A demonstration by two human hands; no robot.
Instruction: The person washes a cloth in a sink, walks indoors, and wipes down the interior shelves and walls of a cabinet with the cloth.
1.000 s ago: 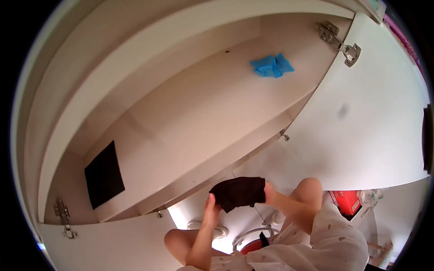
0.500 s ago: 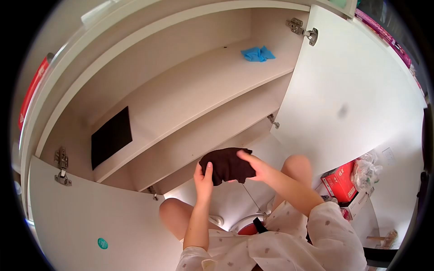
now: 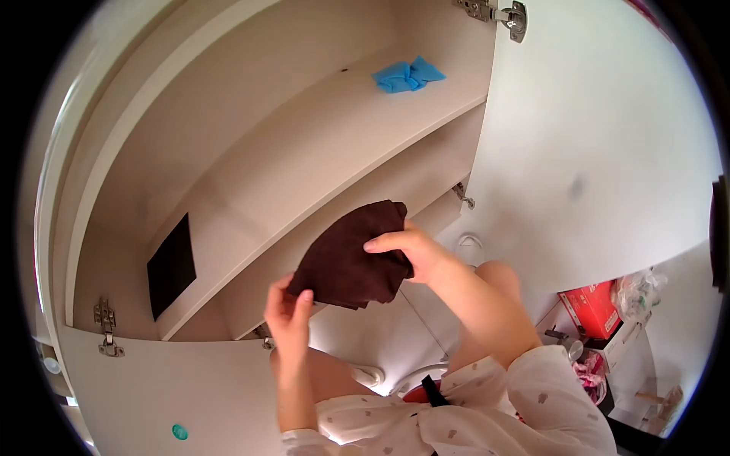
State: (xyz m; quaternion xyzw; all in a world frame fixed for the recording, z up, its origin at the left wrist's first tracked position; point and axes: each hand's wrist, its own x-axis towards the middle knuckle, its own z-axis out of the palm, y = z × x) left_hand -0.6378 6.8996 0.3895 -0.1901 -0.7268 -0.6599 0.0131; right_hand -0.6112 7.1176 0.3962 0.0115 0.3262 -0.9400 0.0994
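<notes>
A folded dark brown cloth (image 3: pixel 346 262) is held up between both hands, in front of an open cabinet. My left hand (image 3: pixel 290 308) pinches its lower left corner, with the thumb on the near side. On the right edge my right hand (image 3: pixel 403 247) grips it, thumb across the front and fingers hidden behind. A crumpled blue cloth (image 3: pixel 409 74) lies on the cabinet's upper shelf (image 3: pixel 304 175), towards the right. At the left end of that shelf is a flat black rectangle (image 3: pixel 172 266).
Both white doors, the left (image 3: pixel 175 387) and the right (image 3: pixel 585 152), stand open on metal hinges. To the right on the floor are a red box (image 3: pixel 591 308) and a clear plastic bag (image 3: pixel 640 292). My knees are close below the hands.
The brown cloth has been spread wider and raised a little. My left hand has moved left and down, while the right stays at the cloth's right side. The view has shifted.
</notes>
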